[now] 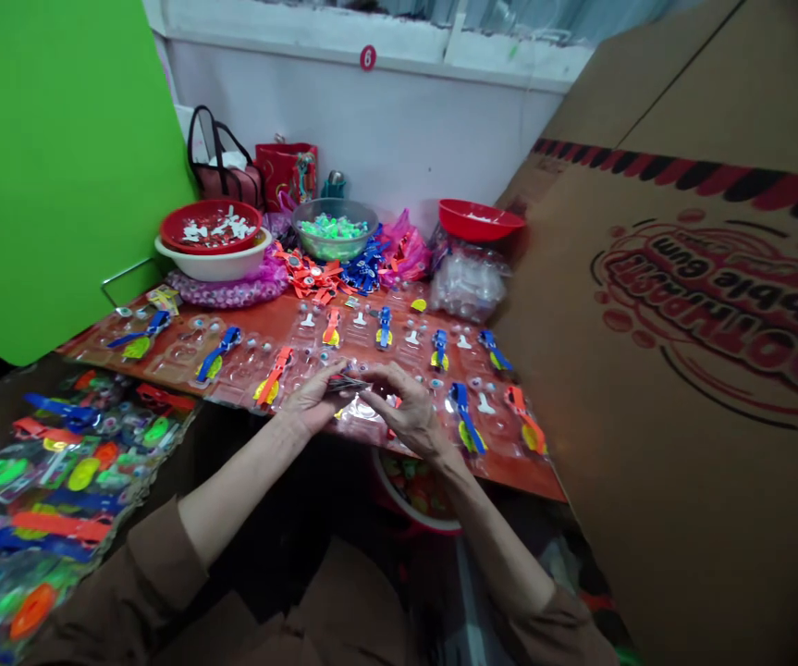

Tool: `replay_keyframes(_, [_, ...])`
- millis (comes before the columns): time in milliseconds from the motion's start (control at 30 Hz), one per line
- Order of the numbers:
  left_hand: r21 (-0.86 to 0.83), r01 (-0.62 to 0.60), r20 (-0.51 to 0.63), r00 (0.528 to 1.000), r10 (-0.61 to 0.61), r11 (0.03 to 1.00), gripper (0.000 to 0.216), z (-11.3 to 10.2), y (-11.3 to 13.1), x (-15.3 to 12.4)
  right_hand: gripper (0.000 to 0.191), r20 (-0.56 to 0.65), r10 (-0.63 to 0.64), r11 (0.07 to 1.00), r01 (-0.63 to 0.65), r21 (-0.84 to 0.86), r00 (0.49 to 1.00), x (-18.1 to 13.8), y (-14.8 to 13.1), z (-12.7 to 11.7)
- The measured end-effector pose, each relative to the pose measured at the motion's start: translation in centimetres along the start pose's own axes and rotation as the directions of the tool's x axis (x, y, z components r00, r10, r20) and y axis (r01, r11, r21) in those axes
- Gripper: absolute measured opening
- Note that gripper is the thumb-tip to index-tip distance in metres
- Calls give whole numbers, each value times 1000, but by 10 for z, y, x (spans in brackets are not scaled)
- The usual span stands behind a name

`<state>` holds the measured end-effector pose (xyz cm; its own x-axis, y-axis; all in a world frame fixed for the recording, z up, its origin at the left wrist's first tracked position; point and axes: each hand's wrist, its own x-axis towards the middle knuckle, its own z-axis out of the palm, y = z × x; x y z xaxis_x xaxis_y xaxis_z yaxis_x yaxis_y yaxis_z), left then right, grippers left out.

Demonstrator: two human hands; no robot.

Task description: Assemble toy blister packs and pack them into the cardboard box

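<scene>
A small bundle of thin, dark, flat pieces (347, 383) is held in front of me, above the near edge of the red-brown table (399, 356). My left hand (313, 400) is closed on its left end. The curved fingers and thumb of my right hand (407, 412) close around its right end. What the pieces are is too small to tell. Around my hands, clear plastic blister trays (363, 416) lie in rows. Some hold a blue strap with a yellow disc (466, 418), others an orange strap with a yellow disc (275, 377). White T-shaped pieces (485, 403) and small eyeball-like balls sit in several compartments.
At the back stand a red bowl of white pieces (211, 227), a grey bowl of green pieces (334, 227) and another red bowl (480, 220). Piled orange straps (308, 276) lie between. A carton of packed toys (72, 490) is at left; a large cardboard box (690, 388) borders the right.
</scene>
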<state>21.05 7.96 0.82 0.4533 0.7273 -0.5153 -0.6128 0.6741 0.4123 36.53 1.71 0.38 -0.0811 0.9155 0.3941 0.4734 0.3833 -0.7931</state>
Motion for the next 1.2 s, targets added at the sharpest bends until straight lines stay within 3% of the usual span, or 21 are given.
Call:
replay_keyframes(167, [-40, -10, -37, 999, 9, 999, 20, 2, 4, 3, 17, -24, -58, 996, 57, -70, 998, 15, 1, 6])
replay_keyframes(300, [-91, -57, -53, 997, 52, 994, 27, 5, 9, 4, 25, -48, 95, 995, -95, -6, 994, 29, 12, 7])
replay_keyframes(467, [-142, -152, 7, 988, 155, 978, 12, 4, 10, 12, 33, -11, 241, 964, -238, 119, 971, 46, 28, 9])
replay_keyframes(733, [-109, -192, -27, 981, 190, 975, 22, 0, 7, 31, 34, 45, 261, 932, -264, 249, 964, 59, 48, 16])
replay_keyframes(967, [-107, -218, -68, 975, 212, 970, 18, -6, 8, 45, 39, -19, 279, 912, -259, 318, 960, 59, 57, 21])
replay_keyframes(1067, [-105, -229, -72, 972, 222, 968, 17, -10, 10, 47, 34, -6, 273, 933, -263, 247, 962, 58, 56, 16])
replay_keyframes(1200, [-99, -216, -75, 975, 210, 971, 12, -16, 19, 43, 22, 120, 175, 985, -173, -20, 977, 51, 54, 8])
